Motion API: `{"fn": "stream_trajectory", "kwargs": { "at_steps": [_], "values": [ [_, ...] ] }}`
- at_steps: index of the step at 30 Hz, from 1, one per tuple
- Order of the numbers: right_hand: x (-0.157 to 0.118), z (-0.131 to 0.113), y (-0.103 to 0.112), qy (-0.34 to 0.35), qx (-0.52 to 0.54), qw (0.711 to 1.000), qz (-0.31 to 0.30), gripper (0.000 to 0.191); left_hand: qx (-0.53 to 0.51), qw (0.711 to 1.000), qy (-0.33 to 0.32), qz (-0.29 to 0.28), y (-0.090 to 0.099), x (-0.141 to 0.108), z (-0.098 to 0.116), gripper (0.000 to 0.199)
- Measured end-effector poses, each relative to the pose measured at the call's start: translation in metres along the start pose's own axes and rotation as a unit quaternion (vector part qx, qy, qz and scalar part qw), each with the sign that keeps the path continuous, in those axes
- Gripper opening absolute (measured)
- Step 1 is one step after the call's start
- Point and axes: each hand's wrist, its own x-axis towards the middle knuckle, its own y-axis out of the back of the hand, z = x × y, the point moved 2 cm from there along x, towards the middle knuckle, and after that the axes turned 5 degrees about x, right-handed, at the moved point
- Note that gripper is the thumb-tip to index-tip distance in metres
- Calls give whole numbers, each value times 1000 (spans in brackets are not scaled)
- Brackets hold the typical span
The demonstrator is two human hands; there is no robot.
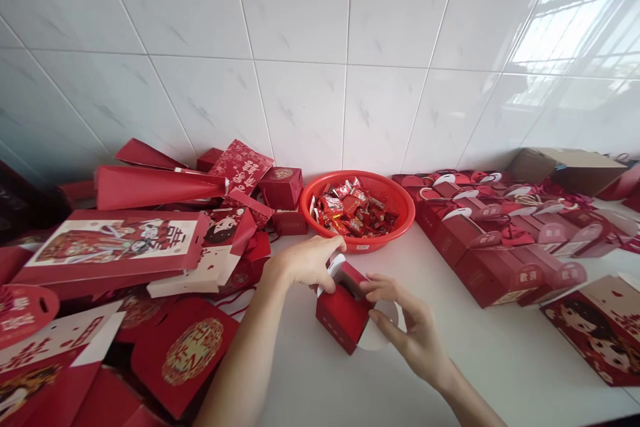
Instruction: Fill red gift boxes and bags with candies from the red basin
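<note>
A small red box (340,317) with its top flaps up stands on the white table, between my two hands. My left hand (313,263) grips the flap at the box's far left edge, thumb toward the inside. My right hand (407,323) pinches the right side, with its fingers at the upper edge and its thumb by a white rounded flap (383,327). Just behind my left hand sits a red plastic basket (407,210) holding several red-wrapped sweets (350,207).
Folded red boxes and bags (120,240) are heaped on the left. Small closed red boxes (281,188) stand beside the basket. Rows of handled red boxes (475,260) fill the right, with a brown carton (570,170) behind and a printed box (595,327) nearer. A tiled wall rises behind.
</note>
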Motion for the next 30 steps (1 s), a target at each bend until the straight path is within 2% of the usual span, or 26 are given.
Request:
{"fn": "stream_trajectory", "kwargs": {
  "at_steps": [4,8,13,16,19,22,25,27,30],
  "values": [
    [-2,-7,-10,51,-36,996,-67,14,0,1000,2,-1,-2,3,2,52],
    [3,-9,-6,70,-61,994,-65,7,-3,999,-29,14,-3,5,11,38],
    [13,-6,11,-4,-67,998,-17,24,-23,993,-117,-5,-7,6,28,31],
    [19,-2,18,-28,-72,995,55,29,-16,988,-148,-41,-12,8,36,21],
    [19,3,20,-52,-79,985,143,32,-21,986,-155,-66,-15,10,41,22],
    [12,8,20,-78,-63,977,190,39,-19,987,-145,-69,-16,12,40,29],
    [0,13,20,-86,-58,967,232,36,-14,988,-136,-65,-18,14,38,39],
    [-8,16,18,-82,-81,963,242,30,-9,989,-134,-64,-19,15,36,43],
    [-16,16,10,-62,-159,964,202,27,-4,990,-125,-59,-20,16,36,46]
  ]
}}
